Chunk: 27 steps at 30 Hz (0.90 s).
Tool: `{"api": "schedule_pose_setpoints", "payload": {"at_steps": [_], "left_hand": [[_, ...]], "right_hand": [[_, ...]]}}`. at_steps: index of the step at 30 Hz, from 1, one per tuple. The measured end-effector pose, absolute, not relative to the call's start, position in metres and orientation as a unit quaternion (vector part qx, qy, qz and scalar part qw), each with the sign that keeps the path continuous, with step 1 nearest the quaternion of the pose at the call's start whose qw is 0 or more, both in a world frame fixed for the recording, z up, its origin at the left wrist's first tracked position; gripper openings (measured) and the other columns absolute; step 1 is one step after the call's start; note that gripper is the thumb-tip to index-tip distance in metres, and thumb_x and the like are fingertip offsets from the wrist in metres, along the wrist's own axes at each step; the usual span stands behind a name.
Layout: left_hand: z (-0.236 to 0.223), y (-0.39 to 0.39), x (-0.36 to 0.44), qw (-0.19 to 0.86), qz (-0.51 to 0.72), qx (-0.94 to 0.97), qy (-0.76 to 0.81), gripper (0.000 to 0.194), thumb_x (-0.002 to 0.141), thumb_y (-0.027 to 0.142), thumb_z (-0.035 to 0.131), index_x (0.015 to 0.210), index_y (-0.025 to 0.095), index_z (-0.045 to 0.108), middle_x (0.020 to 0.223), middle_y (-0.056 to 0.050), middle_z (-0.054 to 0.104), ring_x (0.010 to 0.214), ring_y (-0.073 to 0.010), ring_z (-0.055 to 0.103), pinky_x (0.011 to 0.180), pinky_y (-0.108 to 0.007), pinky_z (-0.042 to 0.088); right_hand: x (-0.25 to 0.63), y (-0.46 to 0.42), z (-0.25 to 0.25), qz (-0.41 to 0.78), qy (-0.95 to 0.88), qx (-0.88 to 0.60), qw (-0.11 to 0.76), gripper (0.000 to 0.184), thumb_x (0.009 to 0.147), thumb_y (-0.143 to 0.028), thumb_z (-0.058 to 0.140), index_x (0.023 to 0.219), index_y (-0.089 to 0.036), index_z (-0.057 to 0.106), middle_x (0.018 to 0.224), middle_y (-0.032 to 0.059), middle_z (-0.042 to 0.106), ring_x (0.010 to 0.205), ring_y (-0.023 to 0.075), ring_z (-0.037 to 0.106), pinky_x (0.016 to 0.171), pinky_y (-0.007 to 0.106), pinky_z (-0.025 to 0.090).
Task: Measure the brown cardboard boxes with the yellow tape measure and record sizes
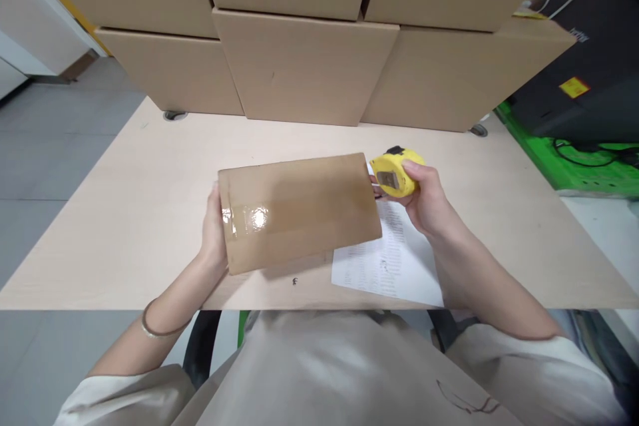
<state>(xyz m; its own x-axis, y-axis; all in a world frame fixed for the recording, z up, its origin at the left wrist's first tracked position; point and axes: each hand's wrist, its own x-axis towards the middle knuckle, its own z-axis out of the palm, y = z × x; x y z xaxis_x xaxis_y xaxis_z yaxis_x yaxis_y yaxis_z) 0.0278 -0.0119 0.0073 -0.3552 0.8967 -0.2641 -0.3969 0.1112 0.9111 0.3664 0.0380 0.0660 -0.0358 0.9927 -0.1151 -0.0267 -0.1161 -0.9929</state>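
Observation:
A brown cardboard box [304,206], with glossy tape along its left side, is held slightly tilted over the front of the desk. My left hand [214,229] grips its left end, with most of the fingers hidden behind the box. In my right hand [424,196] is a yellow tape measure [398,172], the thumb lying on its side. The tape measure is close to the box's right end. Some fingertips of the right hand reach toward that end; whether they touch it I cannot tell. A printed sheet of paper [389,266] lies beneath the box and my right hand.
Large stacked cardboard boxes [304,70] form a wall along the back of the pale wooden desk [130,213]. A black printer-like machine [589,73] and a green surface [554,166] stand at the right. A small dark mark [294,281] shows near the desk's front edge.

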Motion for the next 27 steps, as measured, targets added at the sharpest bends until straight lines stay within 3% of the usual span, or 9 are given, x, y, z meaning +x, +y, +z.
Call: {"api": "schedule_pose_setpoints", "payload": {"at_steps": [3, 7, 10, 13, 17, 19, 21, 24, 27], "left_hand": [[0.021, -0.026, 0.028, 0.483, 0.662, 0.299, 0.489, 0.082, 0.083, 0.094, 0.087, 0.133, 0.028, 0.086, 0.136, -0.008, 0.087, 0.122, -0.0355, 0.084, 0.092, -0.043, 0.075], [0.01, -0.043, 0.036, 0.389, 0.633, 0.543, 0.392, 0.112, 0.071, 0.081, 0.105, 0.168, 0.039, 0.068, 0.172, -0.009, 0.068, 0.16, -0.0446, 0.065, 0.131, -0.056, 0.06], [-0.007, -0.053, 0.053, 0.305, 0.576, 0.671, 0.353, 0.12, 0.08, 0.075, 0.103, 0.182, 0.043, 0.049, 0.19, -0.011, 0.047, 0.173, -0.0481, 0.048, 0.143, -0.066, 0.044], [-0.018, -0.062, 0.07, 0.258, 0.521, 0.735, 0.349, 0.118, 0.09, 0.067, 0.1, 0.187, 0.047, 0.035, 0.2, -0.012, 0.026, 0.182, -0.0464, 0.033, 0.144, -0.07, 0.04], [-0.026, -0.065, 0.073, 0.293, 0.5, 0.754, 0.309, 0.103, 0.103, 0.072, 0.085, 0.188, 0.041, 0.037, 0.202, -0.012, 0.019, 0.186, -0.0438, 0.024, 0.147, -0.067, 0.035], [-0.03, -0.051, 0.066, 0.337, 0.535, 0.715, 0.298, 0.087, 0.113, 0.08, 0.061, 0.187, 0.039, 0.04, 0.199, -0.012, 0.031, 0.185, -0.0416, 0.03, 0.149, -0.066, 0.031], [-0.032, -0.023, 0.061, 0.37, 0.577, 0.651, 0.326, 0.074, 0.118, 0.077, 0.049, 0.183, 0.044, 0.043, 0.194, -0.01, 0.043, 0.182, -0.0392, 0.037, 0.148, -0.066, 0.03], [-0.031, 0.033, 0.062, 0.415, 0.575, 0.589, 0.388, 0.087, 0.107, 0.08, 0.07, 0.18, 0.043, 0.042, 0.196, -0.011, 0.038, 0.185, -0.0417, 0.029, 0.149, -0.067, 0.021], [-0.021, 0.076, 0.079, 0.452, 0.587, 0.559, 0.373, 0.107, 0.091, 0.081, 0.087, 0.177, 0.039, 0.04, 0.197, -0.014, 0.034, 0.189, -0.0431, 0.015, 0.151, -0.066, 0.011]], "right_hand": [[0.351, 0.069, 0.064, 0.529, -0.482, -0.461, 0.525, 0.054, 0.084, -0.079, 0.082, 0.103, -0.028, 0.075, 0.104, 0.0081, 0.082, 0.109, 0.0351, 0.082, 0.088, 0.049, 0.073], [0.318, 0.122, 0.034, 0.554, -0.47, -0.394, 0.563, 0.069, 0.082, -0.094, 0.074, 0.106, -0.029, 0.069, 0.108, 0.0081, 0.082, 0.123, 0.0368, 0.079, 0.093, 0.052, 0.073], [0.292, 0.147, 0.008, 0.583, -0.437, -0.356, 0.585, 0.067, 0.078, -0.091, 0.078, 0.105, -0.03, 0.068, 0.106, 0.0061, 0.082, 0.123, 0.0344, 0.079, 0.093, 0.048, 0.073], [0.28, 0.154, -0.008, 0.596, -0.423, -0.34, 0.592, 0.066, 0.078, -0.09, 0.076, 0.104, -0.03, 0.068, 0.103, 0.0056, 0.082, 0.12, 0.0336, 0.081, 0.09, 0.046, 0.073], [0.299, 0.158, -0.001, 0.57, -0.472, -0.355, 0.571, 0.064, 0.08, -0.089, 0.074, 0.099, -0.028, 0.071, 0.089, 0.0048, 0.079, 0.099, 0.0313, 0.084, 0.082, 0.044, 0.071], [0.315, 0.162, 0.017, 0.543, -0.517, -0.366, 0.551, 0.065, 0.085, -0.092, 0.07, 0.095, -0.028, 0.071, 0.079, 0.0029, 0.074, 0.079, 0.0263, 0.08, 0.071, 0.039, 0.068], [0.327, 0.164, 0.043, 0.527, -0.562, -0.364, 0.522, 0.07, 0.088, -0.096, 0.065, 0.094, -0.027, 0.072, 0.07, 0.0012, 0.069, 0.059, 0.0198, 0.069, 0.053, 0.031, 0.056], [0.325, 0.163, 0.089, 0.549, -0.645, -0.332, 0.415, 0.075, 0.089, -0.097, 0.064, 0.089, -0.023, 0.072, 0.058, 0.0017, 0.062, 0.043, 0.0136, 0.047, 0.036, 0.027, 0.03], [0.298, 0.158, 0.123, 0.56, -0.721, -0.299, 0.279, 0.066, 0.096, -0.087, 0.067, 0.081, -0.022, 0.068, 0.056, 0.0034, 0.063, 0.04, 0.0117, 0.044, 0.032, 0.027, 0.027]]}}
